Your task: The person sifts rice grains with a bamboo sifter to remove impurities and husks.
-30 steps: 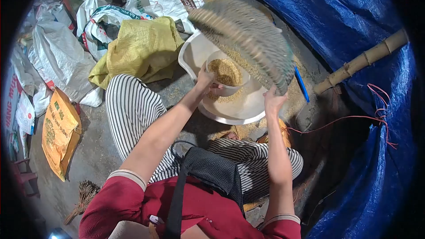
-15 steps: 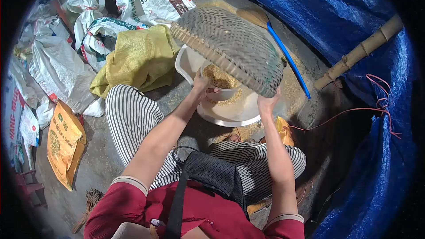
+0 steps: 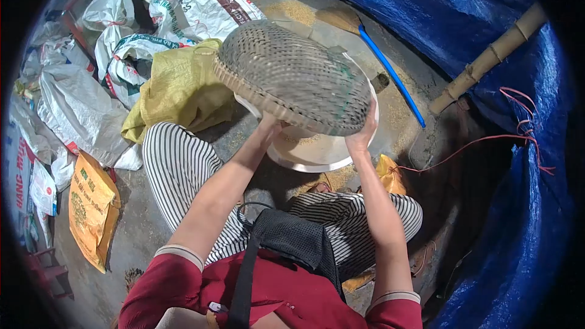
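Note:
A woven bamboo basket (image 3: 298, 73) is tilted with its outer side up, over a large white basin (image 3: 317, 157). My right hand (image 3: 364, 129) grips the basket's right rim. Under the near rim, my left hand (image 3: 271, 127) is closed around a small white bowl (image 3: 298, 132), which is mostly hidden by the basket. Some yellow grain lies in the part of the basin that shows.
A yellow sack (image 3: 177, 88) and several white sacks (image 3: 79, 103) lie to the left, with an orange bag (image 3: 92, 210) nearer. Beyond the basin is a blue-handled broom (image 3: 390, 73). Blue tarp (image 3: 426, 6) and a bamboo pole (image 3: 487, 58) border the right.
The basket has moved left and now covers the bowl, whose grain showed before. My right hand went left with the basket's rim; my left hand shifted slightly left and down.

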A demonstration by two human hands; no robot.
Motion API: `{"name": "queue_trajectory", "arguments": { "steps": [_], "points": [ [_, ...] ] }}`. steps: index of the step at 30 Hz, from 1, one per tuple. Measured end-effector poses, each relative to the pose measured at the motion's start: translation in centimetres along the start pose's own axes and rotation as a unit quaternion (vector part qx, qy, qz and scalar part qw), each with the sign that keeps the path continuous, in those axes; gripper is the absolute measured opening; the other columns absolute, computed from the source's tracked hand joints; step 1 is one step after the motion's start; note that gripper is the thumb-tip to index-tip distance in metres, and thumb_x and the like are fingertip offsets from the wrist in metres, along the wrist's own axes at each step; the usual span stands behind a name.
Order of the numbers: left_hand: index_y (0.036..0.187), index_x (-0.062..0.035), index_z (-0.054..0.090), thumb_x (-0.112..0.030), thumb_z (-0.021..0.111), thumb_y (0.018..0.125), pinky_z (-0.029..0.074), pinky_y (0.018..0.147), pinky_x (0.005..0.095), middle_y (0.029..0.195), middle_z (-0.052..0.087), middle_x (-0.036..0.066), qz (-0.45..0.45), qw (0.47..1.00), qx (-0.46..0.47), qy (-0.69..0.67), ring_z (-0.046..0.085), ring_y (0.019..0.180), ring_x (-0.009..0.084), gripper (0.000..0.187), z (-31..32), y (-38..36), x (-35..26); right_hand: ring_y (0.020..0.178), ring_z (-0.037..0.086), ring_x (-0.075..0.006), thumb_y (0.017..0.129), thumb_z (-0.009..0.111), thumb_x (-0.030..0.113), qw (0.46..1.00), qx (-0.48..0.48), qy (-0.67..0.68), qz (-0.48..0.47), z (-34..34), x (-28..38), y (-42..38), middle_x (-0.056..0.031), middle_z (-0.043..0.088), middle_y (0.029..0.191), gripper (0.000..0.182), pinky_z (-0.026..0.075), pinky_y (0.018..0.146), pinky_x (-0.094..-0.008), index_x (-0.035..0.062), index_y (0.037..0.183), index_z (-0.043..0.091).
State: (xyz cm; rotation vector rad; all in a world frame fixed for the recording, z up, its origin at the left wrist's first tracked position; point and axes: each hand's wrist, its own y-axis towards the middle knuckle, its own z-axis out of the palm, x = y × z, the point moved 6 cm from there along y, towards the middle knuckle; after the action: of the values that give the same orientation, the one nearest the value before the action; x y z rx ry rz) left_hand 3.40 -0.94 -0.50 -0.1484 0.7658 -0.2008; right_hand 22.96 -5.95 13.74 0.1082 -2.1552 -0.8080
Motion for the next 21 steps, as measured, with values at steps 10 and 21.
{"name": "queue_trajectory", "arguments": {
  "steps": [10,21],
  "points": [
    [0.121,-0.0186,0.028,-0.004,0.039,0.081,0.053,0.053,0.0359,0.110,0.044,0.012,-0.080,0.987,-0.060,0.123,0.055,0.084,0.0305,0.044,-2.5,1.4,1.0,0.112,0.040,-0.0236,0.066,0.052,-0.005,0.976,-0.050,0.089,0.191,0.5,-4.4,-1.1,-0.0161,0.044,0.119,0.059,0.028,0.096,-0.0309,-0.0001,0.122,0.033],
    [0.116,-0.0055,0.027,0.002,0.038,0.077,0.051,0.056,0.0486,0.106,0.043,0.023,-0.099,0.961,-0.065,0.249,0.050,0.081,0.0418,0.041,-3.9,3.1,-1.9,0.066,0.058,-0.0283,0.065,0.052,-0.002,0.885,-0.167,0.224,0.372,0.9,-8.5,-2.4,-0.0195,0.056,0.084,0.050,0.049,0.058,-0.0367,0.0050,0.112,0.035]
  ]
}}
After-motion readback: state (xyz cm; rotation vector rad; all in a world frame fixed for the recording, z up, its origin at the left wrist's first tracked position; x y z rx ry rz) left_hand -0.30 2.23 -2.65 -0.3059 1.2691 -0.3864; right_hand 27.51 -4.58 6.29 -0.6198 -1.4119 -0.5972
